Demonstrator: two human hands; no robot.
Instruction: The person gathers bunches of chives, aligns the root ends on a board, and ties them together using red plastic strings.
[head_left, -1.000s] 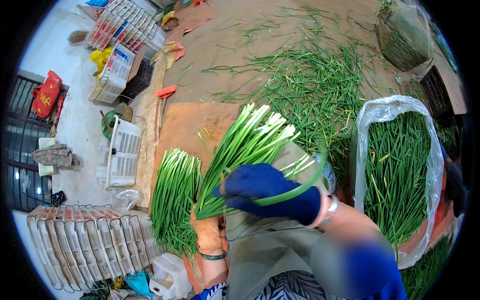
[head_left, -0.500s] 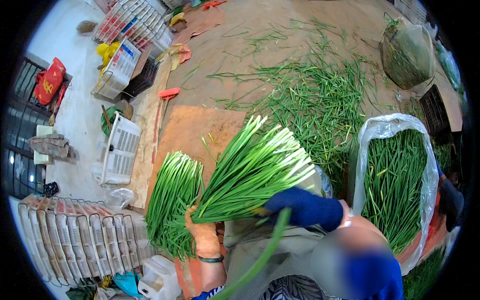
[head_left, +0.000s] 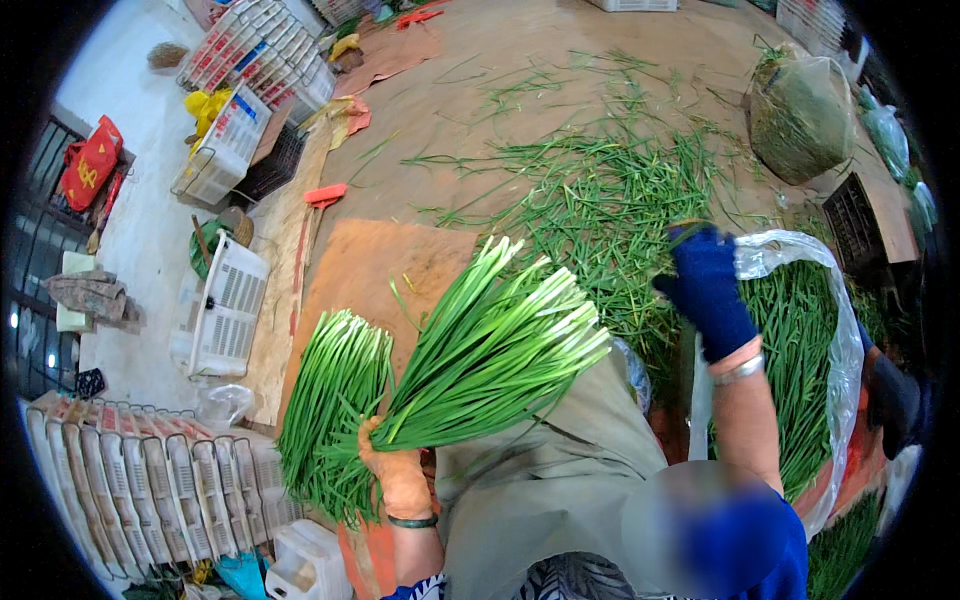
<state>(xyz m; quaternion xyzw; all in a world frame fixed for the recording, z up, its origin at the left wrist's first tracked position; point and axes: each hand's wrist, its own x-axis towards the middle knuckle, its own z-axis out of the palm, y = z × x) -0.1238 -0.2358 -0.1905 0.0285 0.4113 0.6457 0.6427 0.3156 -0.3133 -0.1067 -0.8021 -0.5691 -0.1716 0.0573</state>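
My left hand (head_left: 397, 478), in an orange glove, is closed around the leafy end of a bunch of garlic chives (head_left: 490, 365). The pale stem ends fan out up and to the right, above my lap. A second bunch of chives (head_left: 335, 395) lies just left of that hand on a brown board. My right hand (head_left: 712, 290), in a dark blue glove, reaches out over the edge of the scattered green leaves (head_left: 610, 200), beside the plastic bag. Its thumb stands apart from the fingers; a bit of leaf shows at the fingertips.
A clear plastic bag (head_left: 848, 345) full of chives stands at the right. Behind it are a stuffed sack (head_left: 800, 115) and a dark crate (head_left: 858, 222). White crates (head_left: 232, 305) line the left side, with a stack (head_left: 150, 490) at lower left. The brown board (head_left: 385, 262) lies ahead.
My right hand has swung from the bunch out to the right and forward, over the leaf litter. The long leaf trailing near it is gone. My left hand keeps its hold.
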